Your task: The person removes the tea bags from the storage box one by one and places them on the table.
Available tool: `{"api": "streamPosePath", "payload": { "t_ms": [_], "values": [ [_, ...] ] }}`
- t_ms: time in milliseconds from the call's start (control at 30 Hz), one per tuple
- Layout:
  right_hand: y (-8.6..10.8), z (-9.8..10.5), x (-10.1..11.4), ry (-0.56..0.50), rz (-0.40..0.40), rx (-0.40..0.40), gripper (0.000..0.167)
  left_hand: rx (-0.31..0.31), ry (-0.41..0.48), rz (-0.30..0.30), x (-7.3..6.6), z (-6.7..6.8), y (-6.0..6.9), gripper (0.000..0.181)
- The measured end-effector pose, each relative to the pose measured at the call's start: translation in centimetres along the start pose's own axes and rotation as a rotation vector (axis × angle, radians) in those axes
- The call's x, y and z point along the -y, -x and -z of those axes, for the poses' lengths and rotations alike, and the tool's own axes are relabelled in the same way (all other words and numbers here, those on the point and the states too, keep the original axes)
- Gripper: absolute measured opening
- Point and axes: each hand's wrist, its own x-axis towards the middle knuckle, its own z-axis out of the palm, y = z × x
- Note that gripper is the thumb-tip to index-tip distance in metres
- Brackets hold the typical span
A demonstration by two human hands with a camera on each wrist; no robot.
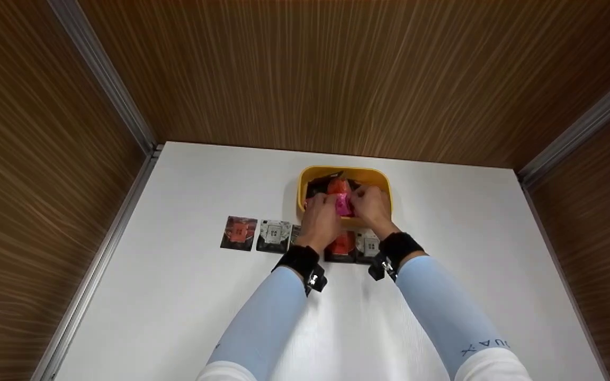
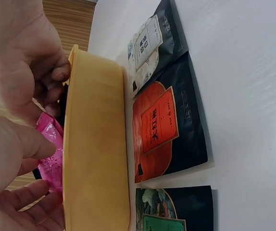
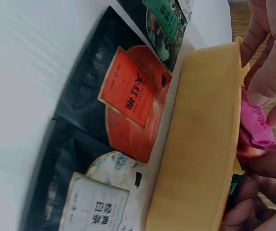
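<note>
A yellow plastic bin [image 1: 375,175] holds dark packets [image 1: 316,185], a red-orange packet [image 1: 339,185] and a shiny pink packet [image 1: 343,205]. Over the bin's near left side, my left hand [image 1: 320,219] pinches the pink packet [image 2: 51,139], thumb on its face. My right hand [image 1: 373,206] reaches in at the right, its fingers bent beside the pink packet [image 3: 257,122]. Whether those fingers grip something is hidden by the bin wall [image 3: 195,130]. Along the near side lie flat tea sachets, including a red one [image 2: 159,130] and a white one [image 2: 152,48].
Left of the bin, a red tea sachet [image 1: 239,233] and a white one [image 1: 274,235] continue the row; a green-labelled one [image 2: 167,211] is partly behind my left hand. The white table [image 1: 204,185] meets wood-grain panels [image 1: 305,79] at the back and sides.
</note>
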Motion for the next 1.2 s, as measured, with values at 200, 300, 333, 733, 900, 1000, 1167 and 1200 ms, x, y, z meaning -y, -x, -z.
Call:
{"api": "streamPosePath", "payload": {
  "t_ms": [200,300,333,733,900,1000,1167,1200],
  "values": [
    [0.7,1.8,0.1,-0.174,0.058,-0.143,0.025,-0.021,0.084,0.035,0.2,0.7,-0.3,0.050],
    [1.3,3.0,0.2,-0.247,0.118,-0.196,0.021,-0.085,0.137,0.052,0.0,1.6,-0.6,0.054],
    [1.5,3.3,0.3,-0.259,0.143,-0.207,0.020,-0.110,0.158,0.056,-0.1,1.9,-0.6,0.056],
    [4.7,4.0,0.0,-0.364,0.358,-0.175,0.018,-0.095,0.307,0.024,-1.0,4.5,0.3,0.041],
    [6.1,3.0,-1.2,-0.467,0.232,-0.110,0.024,-0.086,0.525,0.055,-0.5,3.6,1.4,0.020],
    [7.0,2.0,-2.1,-0.481,0.162,-0.078,0.018,-0.075,0.589,0.091,-0.2,2.7,2.2,0.012],
    [8.3,0.9,-3.7,-0.527,0.080,-0.090,0.013,-0.024,0.583,0.110,-0.1,1.1,3.2,0.019],
    [8.5,0.8,-4.1,-0.545,0.060,-0.092,0.014,-0.007,0.597,0.113,-0.1,0.8,3.3,0.021]
  ]
}}
